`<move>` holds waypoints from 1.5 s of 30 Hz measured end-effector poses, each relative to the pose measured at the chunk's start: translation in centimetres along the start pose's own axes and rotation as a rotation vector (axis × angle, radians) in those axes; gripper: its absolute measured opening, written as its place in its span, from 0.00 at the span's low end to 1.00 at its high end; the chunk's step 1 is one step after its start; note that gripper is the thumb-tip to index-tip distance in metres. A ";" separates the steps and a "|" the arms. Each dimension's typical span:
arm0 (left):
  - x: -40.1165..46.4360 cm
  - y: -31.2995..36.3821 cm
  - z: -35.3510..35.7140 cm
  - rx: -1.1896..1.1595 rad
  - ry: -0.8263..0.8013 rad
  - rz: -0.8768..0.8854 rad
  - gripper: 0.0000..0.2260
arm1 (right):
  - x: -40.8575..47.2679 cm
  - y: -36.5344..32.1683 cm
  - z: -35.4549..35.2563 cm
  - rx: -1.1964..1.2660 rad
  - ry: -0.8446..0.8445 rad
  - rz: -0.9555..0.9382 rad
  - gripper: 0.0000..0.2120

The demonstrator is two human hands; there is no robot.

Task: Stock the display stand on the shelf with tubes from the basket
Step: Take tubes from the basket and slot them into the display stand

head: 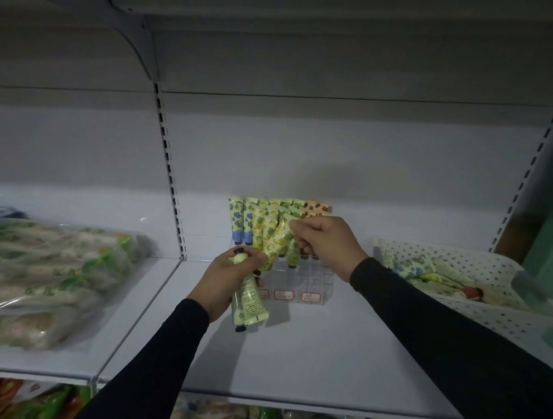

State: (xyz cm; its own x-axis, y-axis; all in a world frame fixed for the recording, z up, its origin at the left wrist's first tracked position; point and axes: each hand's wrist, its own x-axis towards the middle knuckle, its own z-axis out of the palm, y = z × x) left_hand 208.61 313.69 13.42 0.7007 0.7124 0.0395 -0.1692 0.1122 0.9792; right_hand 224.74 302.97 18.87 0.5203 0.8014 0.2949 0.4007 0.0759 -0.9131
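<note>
A clear acrylic display stand [310, 281] sits mid-shelf, with several patterned tubes upright in its back rows: blue-flowered ones [237, 220] at the left, yellow and green in the middle, orange at the right. My right hand [325, 244] pinches the crimped top of a yellow-green tube [279, 240] over the stand. My left hand [230, 279] grips a bundle of pale green tubes [250, 297], black caps showing at both ends. The white perforated basket [474, 263] at the right holds more tubes.
Clear bags of packaged goods [53, 276] fill the neighbouring shelf section at the left. A slotted upright [171, 187] divides the two sections. More packets show on the lower shelf [36, 398]. The stand's front rows and red-framed labels [309, 296] are visible.
</note>
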 end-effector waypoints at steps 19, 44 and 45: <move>1.6 -0.6 -5.8 0.278 0.417 0.138 0.02 | 3.1 -1.1 4.3 -0.684 0.125 -0.316 0.19; 1.6 -1.3 -6.7 0.251 0.368 0.160 0.03 | 5.8 -2.0 6.6 -0.954 0.072 -0.189 0.18; 1.6 -1.3 -6.8 0.253 0.368 0.163 0.03 | 5.9 -2.1 6.6 -0.962 0.075 -0.184 0.19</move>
State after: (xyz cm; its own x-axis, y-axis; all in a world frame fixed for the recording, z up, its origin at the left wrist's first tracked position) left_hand 205.29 319.39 10.89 0.3789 0.9101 0.1678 -0.0505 -0.1608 0.9857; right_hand 221.96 311.43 20.62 0.4215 0.7834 0.4569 0.9063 -0.3463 -0.2423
